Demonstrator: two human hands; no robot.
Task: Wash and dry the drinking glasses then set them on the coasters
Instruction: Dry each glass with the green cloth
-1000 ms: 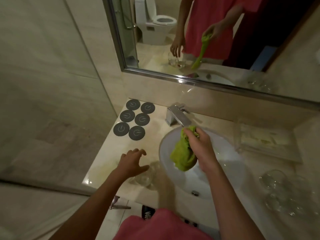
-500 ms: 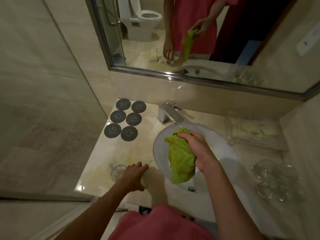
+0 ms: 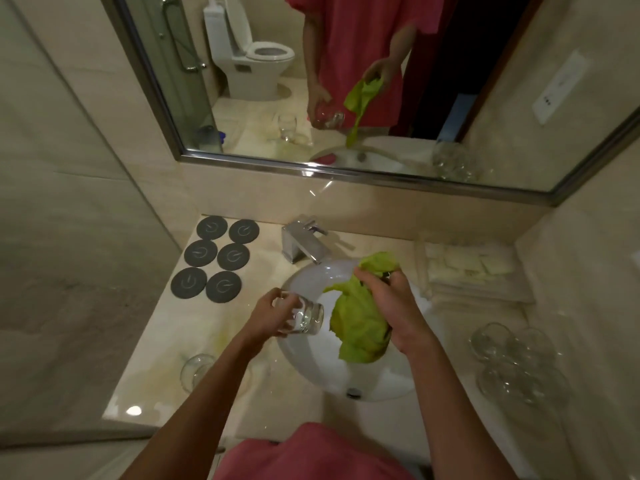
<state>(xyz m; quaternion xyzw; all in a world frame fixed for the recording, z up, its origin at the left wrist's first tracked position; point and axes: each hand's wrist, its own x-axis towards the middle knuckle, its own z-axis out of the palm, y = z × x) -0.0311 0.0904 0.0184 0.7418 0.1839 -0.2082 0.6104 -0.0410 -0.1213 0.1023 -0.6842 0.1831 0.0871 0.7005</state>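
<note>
My left hand grips a clear drinking glass tipped on its side over the left rim of the white sink. Just right of it, my right hand holds a bunched green cloth above the basin; cloth and glass are close, contact unclear. Several dark round coasters lie bare at the counter's back left. A second glass stands on the counter by my left forearm. Several more glasses cluster at the right.
A chrome tap stands behind the sink. Folded pale towels lie at the back right. A mirror spans the wall above, and a glass shower panel borders the counter's left side.
My left hand took a glass from the counter's left front and lifted it to the sink beside the cloth. My right hand stayed over the basin with the cloth.
</note>
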